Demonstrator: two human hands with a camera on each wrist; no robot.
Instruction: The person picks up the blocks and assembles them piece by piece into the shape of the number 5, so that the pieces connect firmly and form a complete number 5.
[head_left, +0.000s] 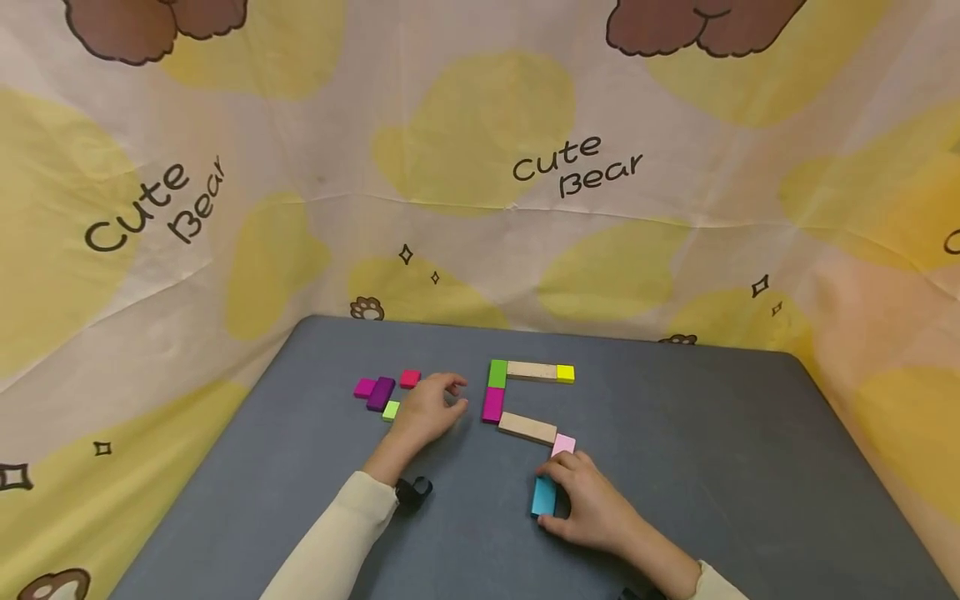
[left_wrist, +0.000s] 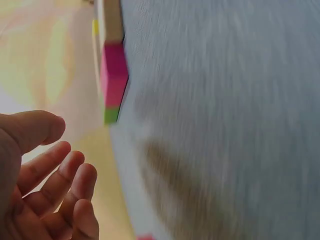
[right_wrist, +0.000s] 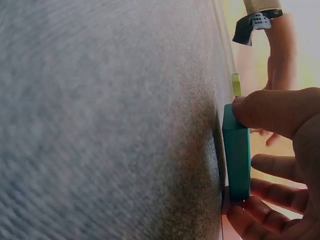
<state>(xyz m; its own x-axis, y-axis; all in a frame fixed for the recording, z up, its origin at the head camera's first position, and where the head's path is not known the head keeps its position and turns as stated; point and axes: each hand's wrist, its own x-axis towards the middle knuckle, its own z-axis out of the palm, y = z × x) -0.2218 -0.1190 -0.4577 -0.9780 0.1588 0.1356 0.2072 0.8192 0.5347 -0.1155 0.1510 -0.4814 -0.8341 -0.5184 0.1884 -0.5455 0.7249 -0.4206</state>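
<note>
My right hand (head_left: 592, 504) pinches a blue block (head_left: 543, 497) at the near end of a bent line of blocks, thumb at one end and fingertips at the other. Just beyond it lies a light pink block (head_left: 563, 445), followed by a plain wooden block (head_left: 528, 427), a magenta block (head_left: 492, 405) and a green block (head_left: 498, 373). Another wooden block (head_left: 532, 370) runs right from the green one to a yellow block (head_left: 566, 374). Left of this line, my left hand (head_left: 426, 410) hovers with loosely bent fingers and nothing between them.
Loose blocks lie at the left: magenta (head_left: 364, 388), purple (head_left: 381, 394), red (head_left: 410, 379) and lime green (head_left: 391, 411), the last partly behind the left hand. A printed cloth (head_left: 465, 167) hangs around the grey table (head_left: 712, 450).
</note>
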